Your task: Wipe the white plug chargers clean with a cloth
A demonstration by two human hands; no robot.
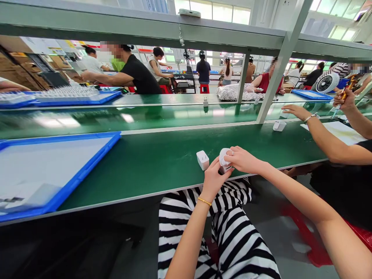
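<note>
Both my hands hold one small white charger plug (223,158) just above the near edge of the green bench (162,159). My left hand (213,179) cups it from below, fingers curled around it. My right hand (243,159) wraps over its top, a ring on one finger. A second white charger plug (202,160) stands on the bench just left of my hands, untouched.
A blue tray (62,192) with a white sheet lies at the left. A co-worker's arm (322,135) reaches across the bench on the right, near another white plug (279,125) and a white sheet (343,131). A slanted metal post (276,73) rises behind. More people work beyond.
</note>
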